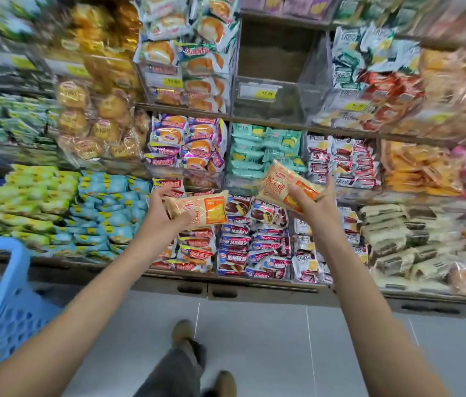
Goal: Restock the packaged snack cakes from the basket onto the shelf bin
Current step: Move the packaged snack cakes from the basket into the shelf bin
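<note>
My left hand (159, 212) grips a beige and orange snack cake packet (201, 211) in front of the lower shelves. My right hand (316, 209) grips a second packet of the same kind (284, 183), held a little higher and tilted. Above both hands, on the upper shelf, a clear plastic shelf bin (269, 94) with a yellow price label holds nothing that I can see. The blue plastic basket (2, 299) stands at the lower left, with its contents mostly out of sight.
Shelves packed with bins of wrapped cakes and breads fill the view on all sides of the clear bin. Cabinet drawers (223, 293) run under the lowest shelf. My feet stand on the grey tiled floor (269, 353) below.
</note>
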